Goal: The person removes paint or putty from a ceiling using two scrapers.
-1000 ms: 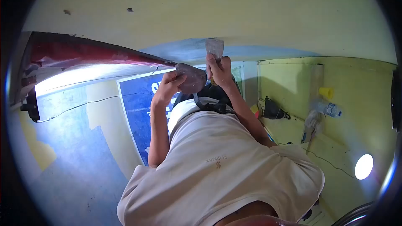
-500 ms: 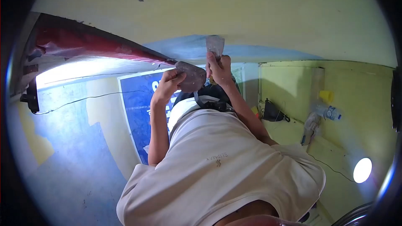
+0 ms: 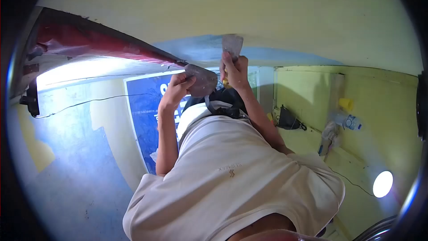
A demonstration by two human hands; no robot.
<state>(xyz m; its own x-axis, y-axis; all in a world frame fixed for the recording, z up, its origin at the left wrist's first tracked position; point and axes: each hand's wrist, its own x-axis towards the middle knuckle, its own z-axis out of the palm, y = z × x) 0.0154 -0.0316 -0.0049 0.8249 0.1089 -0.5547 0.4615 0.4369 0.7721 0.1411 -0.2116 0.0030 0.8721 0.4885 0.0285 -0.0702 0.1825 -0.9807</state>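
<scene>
My right hand [image 3: 235, 72] is closed around the handle of a putty knife [image 3: 232, 44], its broad greyish blade pointing up over the edge between the blue strip and the pale yellow of the wall [image 3: 276, 18]. A bit of yellow handle shows below the fingers. Lower and to the left, my left hand [image 3: 176, 90] pinches a flat grey plate with a rounded edge [image 3: 201, 81] between thumb and fingers. The plate is smeared and speckled, and sits near my right wrist, in front of my waist.
A red strip with a dark edge [image 3: 102, 40] slants down from the upper left. Behind my left arm is a blue sign [image 3: 145, 120]. On the right are a dark bag [image 3: 289, 118], a plastic bottle [image 3: 347, 120], a yellow item [image 3: 346, 104] and a bright round lamp [image 3: 383, 184].
The putty knife and my right hand have shifted slightly up and right in view. My left hand keeps its grip on the plate, and the whole view has tilted a little.
</scene>
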